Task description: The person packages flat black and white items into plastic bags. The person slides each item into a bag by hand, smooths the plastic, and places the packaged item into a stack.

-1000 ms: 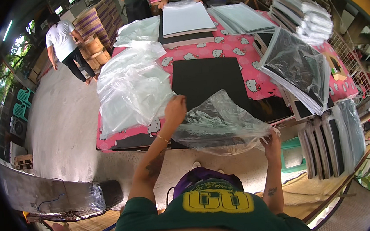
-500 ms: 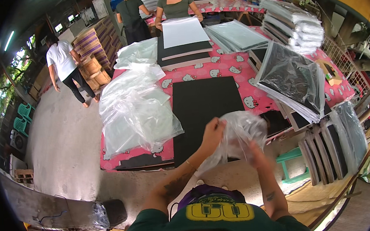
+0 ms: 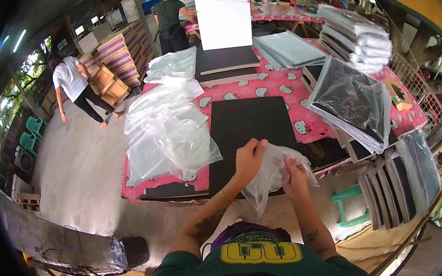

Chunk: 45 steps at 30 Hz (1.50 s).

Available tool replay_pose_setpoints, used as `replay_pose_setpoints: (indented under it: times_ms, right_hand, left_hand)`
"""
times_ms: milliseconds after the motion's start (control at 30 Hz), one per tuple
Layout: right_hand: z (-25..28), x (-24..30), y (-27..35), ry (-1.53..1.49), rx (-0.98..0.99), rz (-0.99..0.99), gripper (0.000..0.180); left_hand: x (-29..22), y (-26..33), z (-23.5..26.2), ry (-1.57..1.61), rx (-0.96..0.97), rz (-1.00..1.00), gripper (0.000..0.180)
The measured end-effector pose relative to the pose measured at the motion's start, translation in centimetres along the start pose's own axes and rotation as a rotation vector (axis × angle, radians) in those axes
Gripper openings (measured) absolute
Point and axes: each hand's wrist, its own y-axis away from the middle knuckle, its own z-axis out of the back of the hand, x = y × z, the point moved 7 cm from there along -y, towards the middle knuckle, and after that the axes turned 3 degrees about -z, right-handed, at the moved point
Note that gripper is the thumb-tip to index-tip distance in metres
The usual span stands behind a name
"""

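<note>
In the head view, I am seeing the clear bag bunched over the near end of the black board on the counter. The left hand is pinching its top edge, fingers nearly together; the right hand is gripping its other side just as tightly. I am judging that uneven pulling could be tearing or wrinkling such thin film. One loose corner is pointing toward the wearer; crumpling is hiding its long axis
</note>
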Motion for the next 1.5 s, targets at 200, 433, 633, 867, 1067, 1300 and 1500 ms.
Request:
replay_pose_setpoints:
  times_ms: [200, 433, 633, 867, 1067, 1300, 1500]
  right_hand:
    - [-1.7, 1.9, 1.3, -0.257, 0.331, -0.187, 0.036]
    - [-3.5, 11.3, 1.3, 0.237, 0.303, 0.148, 0.059]
    - [-13.6, 8.2, 6.1, 1.475, 1.232, 0.109, 0.028]
    - [-1.9, 19.5, -0.2, 2.301, 0.172, 0.071, 0.057]
    - [4.0, 20.2, -1.7, 0.469, 0.37, 0.06, 0.04]
    - [4.7, 9.9, 2.9, 1.585, 1.033, -0.696, 0.039]
    - [9.8, 12.1, 0.5, 0.45, 0.152, -0.434, 0.034]
  left_hand:
    - [2.0, -1.8, 6.5, -0.159, -0.324, -0.015, 0.033]
    - [11.4, 1.5, 15.7, -0.119, -0.128, 0.429, 0.02]
    - [-9.3, 0.9, 0.3, -0.531, 0.57, -0.746, 0.027]
    - [-3.5, -3.5, 14.5, -0.625, 0.283, -0.464, 0.046]
    - [-6.9, 2.6, 7.4, 0.028, 1.097, 0.011, 0.031]
    - [-0.3, 2.2, 11.3, 1.171, 0.407, 0.615, 0.035]
    - [1.8, 10.0, 8.5, 0.345, 1.042, 0.481, 0.033]
